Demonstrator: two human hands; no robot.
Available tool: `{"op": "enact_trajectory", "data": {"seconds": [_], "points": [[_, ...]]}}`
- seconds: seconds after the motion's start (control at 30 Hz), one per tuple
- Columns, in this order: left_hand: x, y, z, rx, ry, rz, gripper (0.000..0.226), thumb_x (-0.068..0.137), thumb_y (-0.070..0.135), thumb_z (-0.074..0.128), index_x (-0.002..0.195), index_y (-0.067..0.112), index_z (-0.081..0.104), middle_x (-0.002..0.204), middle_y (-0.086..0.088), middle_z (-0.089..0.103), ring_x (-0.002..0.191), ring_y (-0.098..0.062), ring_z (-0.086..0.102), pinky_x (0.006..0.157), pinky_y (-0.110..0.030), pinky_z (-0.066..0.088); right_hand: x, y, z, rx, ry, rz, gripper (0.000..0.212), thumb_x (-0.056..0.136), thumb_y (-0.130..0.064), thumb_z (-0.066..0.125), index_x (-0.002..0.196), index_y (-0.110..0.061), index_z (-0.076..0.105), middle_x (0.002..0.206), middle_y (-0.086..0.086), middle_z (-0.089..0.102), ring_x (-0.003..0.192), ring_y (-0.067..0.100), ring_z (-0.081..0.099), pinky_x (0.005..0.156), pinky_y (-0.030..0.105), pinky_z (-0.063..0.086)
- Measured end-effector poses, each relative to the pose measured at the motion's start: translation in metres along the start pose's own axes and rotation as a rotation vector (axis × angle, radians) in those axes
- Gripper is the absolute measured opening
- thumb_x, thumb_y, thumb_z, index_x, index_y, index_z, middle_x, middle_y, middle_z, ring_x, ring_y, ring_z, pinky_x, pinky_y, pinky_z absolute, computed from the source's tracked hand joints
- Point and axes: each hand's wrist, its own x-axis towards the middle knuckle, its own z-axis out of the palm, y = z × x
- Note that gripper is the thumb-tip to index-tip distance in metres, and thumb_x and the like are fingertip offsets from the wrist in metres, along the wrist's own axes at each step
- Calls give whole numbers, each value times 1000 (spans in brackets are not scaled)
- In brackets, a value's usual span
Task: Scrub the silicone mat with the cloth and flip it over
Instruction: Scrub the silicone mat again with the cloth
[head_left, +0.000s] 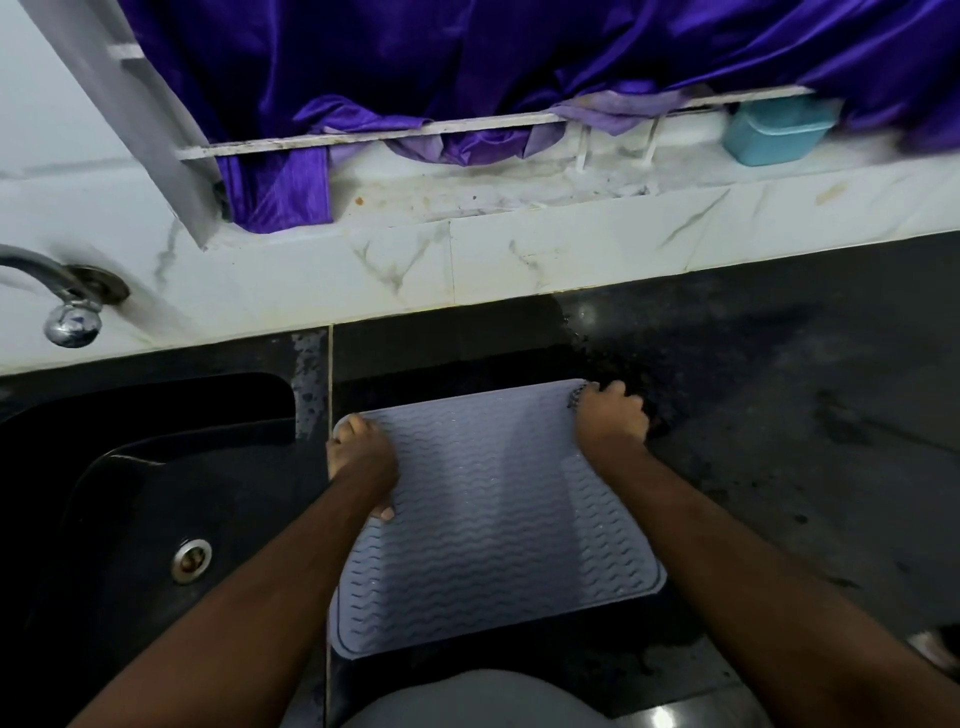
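Note:
A lilac silicone mat (493, 519) with a wavy ribbed pattern lies flat on the dark countertop, just right of the sink. My left hand (361, 457) rests on the mat's far left corner, thumb spread down along its left edge. My right hand (613, 415) sits at the far right corner with fingers curled over something small and dark (575, 399), apparently the cloth, mostly hidden under the hand.
A black sink (156, 499) with a metal drain (191, 558) lies to the left, a chrome tap (67, 306) above it. The dark counter (805, 415) stretches right. A marble ledge behind holds a blue tub (776, 130) under purple curtains (467, 62).

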Motion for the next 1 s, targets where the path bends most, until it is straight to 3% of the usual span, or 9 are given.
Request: {"op": "enact_trajectory", "data": {"seconds": [0.07,0.13,0.23,0.37,0.53,0.63,0.77,0.87,1.0], "points": [[-3,-6,3,-26,22,39,72,98,25,59,154,-2,22,156,-25,22,144,-38,28,117,-46,34,-11,-20,-2,23,-61,-35,42,103,-20,38,142,-7,44,140,15,45,120,34,51,92,41,49],[-7,-15,6,-106,22,72,91,87,29,76,154,-2,21,156,-24,21,146,-38,25,119,-47,31,-24,-44,-8,86,-110,-92,42,103,-21,41,142,-6,48,146,14,47,131,30,49,104,38,43],[-22,-30,17,-255,76,125,114,71,39,89,154,1,21,152,-20,29,141,-36,32,118,-46,33,-38,-78,-13,184,-175,-169,40,92,-27,59,128,-10,60,134,14,57,120,30,57,98,41,50],[-49,-48,40,-158,309,89,101,73,67,74,146,8,37,134,-8,43,122,-23,45,106,-36,40,-55,-124,-18,379,-213,-318,42,85,-26,59,126,-17,59,122,11,64,110,30,61,95,41,52],[-61,-64,63,-261,227,117,81,86,75,51,143,17,44,135,-6,42,121,-23,43,101,-38,40,-76,-182,-14,400,-83,-505,69,92,-19,55,152,-36,27,132,15,51,113,35,58,93,47,52],[-69,-64,71,-356,183,120,71,99,63,40,153,18,34,150,-8,34,135,-27,37,109,-44,32,-84,-215,-16,344,-89,-536,58,93,-18,56,147,-33,40,135,11,39,111,35,57,90,45,51],[-71,-72,76,-321,151,142,61,107,44,34,160,17,22,162,-5,22,147,-26,23,114,-48,23,-92,-237,-6,223,-67,-646,44,93,-17,54,137,-26,51,132,6,40,106,35,59,85,45,52],[-71,-73,74,-271,160,162,56,106,39,34,157,17,29,159,-4,26,144,-25,25,113,-50,24,-96,-237,-13,93,-75,-723,39,93,-20,59,131,-29,59,133,2,55,111,29,61,90,39,52],[-76,-63,67,-246,195,139,48,101,32,36,145,16,45,151,-6,36,138,-26,32,112,-49,27,-97,-219,-24,-48,-263,-720,40,85,-27,72,123,-38,65,122,-3,64,110,27,62,91,39,52]]}}
